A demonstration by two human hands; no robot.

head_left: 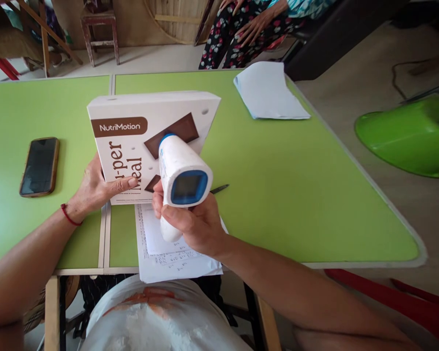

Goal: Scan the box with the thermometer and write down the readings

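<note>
My right hand (195,222) grips the handle of a white and blue handheld scanner (183,173), its nose pointing at a white NutriMotion box (131,131). The scanner's small screen faces me. The box stands tilted on the green table (278,185), and my left hand (95,187) holds its lower left edge, thumb across the printed front. A red string circles my left wrist.
A printed paper sheet (171,258) lies under my right hand at the table's near edge, with a pen (219,188) beside it. A phone (40,165) lies at the left. Folded white paper (267,92) sits at the far right. A seated person (249,29) is across the table.
</note>
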